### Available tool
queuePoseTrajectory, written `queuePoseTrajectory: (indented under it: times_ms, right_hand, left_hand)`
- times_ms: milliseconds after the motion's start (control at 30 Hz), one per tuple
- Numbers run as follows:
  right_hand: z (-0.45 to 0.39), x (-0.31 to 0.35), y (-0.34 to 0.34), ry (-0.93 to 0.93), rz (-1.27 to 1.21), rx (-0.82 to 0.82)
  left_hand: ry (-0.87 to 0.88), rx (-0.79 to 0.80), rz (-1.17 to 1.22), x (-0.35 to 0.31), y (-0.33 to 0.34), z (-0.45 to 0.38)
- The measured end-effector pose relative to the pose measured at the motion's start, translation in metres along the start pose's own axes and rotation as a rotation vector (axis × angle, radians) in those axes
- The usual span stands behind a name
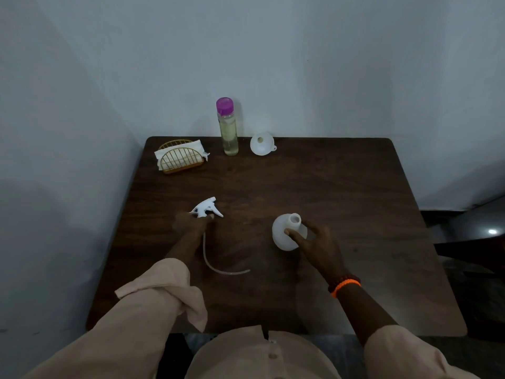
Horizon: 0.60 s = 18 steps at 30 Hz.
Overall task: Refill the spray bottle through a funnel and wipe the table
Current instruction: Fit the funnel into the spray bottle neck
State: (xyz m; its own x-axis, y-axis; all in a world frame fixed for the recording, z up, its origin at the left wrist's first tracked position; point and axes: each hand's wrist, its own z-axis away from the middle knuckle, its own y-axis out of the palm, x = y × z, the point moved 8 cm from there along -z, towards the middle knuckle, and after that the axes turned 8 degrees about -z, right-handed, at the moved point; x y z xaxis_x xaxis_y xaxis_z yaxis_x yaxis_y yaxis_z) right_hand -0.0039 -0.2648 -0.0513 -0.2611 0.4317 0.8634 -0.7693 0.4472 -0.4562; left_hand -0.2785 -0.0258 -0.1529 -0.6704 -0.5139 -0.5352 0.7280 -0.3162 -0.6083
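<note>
The white spray bottle body (281,236) stands uncapped on the dark wooden table (355,192), its neck open at the top. My right hand (317,247) grips it from the right side, thumb across its front. My left hand (191,222) holds the white trigger sprayer head (206,209) at table level, and its clear dip tube (218,265) curls along the table toward me. A white funnel (261,143) lies at the far edge. Beside it stands a tall clear refill bottle (229,129) with a purple cap, holding pale liquid.
A gold wire holder with white napkins (180,157) sits at the far left corner of the table. Grey walls close in on the far and left sides. The table's near edge is just before my torso.
</note>
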Motion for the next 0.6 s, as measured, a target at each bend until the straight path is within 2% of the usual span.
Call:
queuePoseTrajectory:
  times_ms: [67, 133, 333, 500, 600]
  right_hand:
    - [0.000, 0.000, -0.001, 0.009, -0.001, 0.004]
    - [0.002, 0.000, -0.002, 0.027, 0.002, 0.020]
    - [0.008, 0.000, -0.021, 0.007, -0.087, 0.029]
    - [-0.010, -0.006, -0.048, 0.066, -0.231, -0.108]
    - [-0.045, 0.006, -0.052, 0.035, -0.152, -0.125]
  left_hand:
    - [0.003, -0.003, -0.007, 0.009, 0.005, -0.015]
    - [0.020, -0.065, -0.082, -0.005, -0.011, 0.015]
    - [0.260, -0.301, -0.345, -0.042, -0.029, 0.062]
    - [0.580, -0.393, -0.313, -0.088, -0.011, 0.082]
    - [0.706, -0.292, -0.167, -0.120, 0.016, 0.089]
